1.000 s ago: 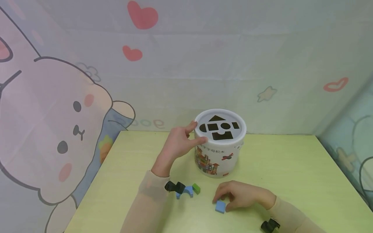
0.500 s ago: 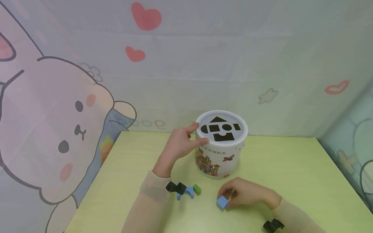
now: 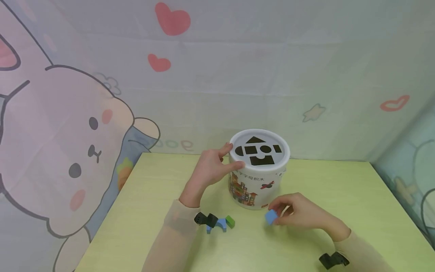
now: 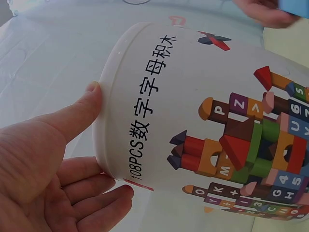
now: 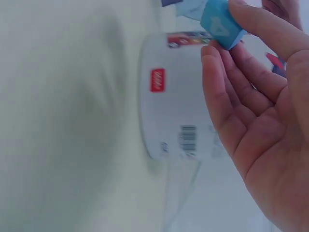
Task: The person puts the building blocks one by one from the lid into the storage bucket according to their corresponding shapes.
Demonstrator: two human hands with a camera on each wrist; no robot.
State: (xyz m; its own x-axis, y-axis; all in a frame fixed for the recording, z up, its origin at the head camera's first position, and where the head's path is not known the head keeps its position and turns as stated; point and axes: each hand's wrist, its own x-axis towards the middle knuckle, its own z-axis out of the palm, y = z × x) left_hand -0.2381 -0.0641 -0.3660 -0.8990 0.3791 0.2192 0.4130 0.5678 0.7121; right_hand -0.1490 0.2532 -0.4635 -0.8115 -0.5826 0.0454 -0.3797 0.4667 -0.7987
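Observation:
A white bucket printed with toy buildings stands upright at the table's back. Its white lid has several dark shaped holes. My left hand rests against the lid's left rim, thumb toward the front, fingers at the side; the left wrist view shows the other fingers loosely bent. My right hand pinches a blue cube block between thumb and fingertips, above the table in front of the bucket. In the right wrist view a pale mark like a 4 shows on the cube.
On the table, a blue arch block lies partly hidden behind the left wrist camera. A small green block lies beside it. A cloth with a cartoon rabbit hangs behind the table.
My right hand has picked the blue cube up off the table and carried it up and rightward, closer to the bucket. The left hand stays on the lid's rim.

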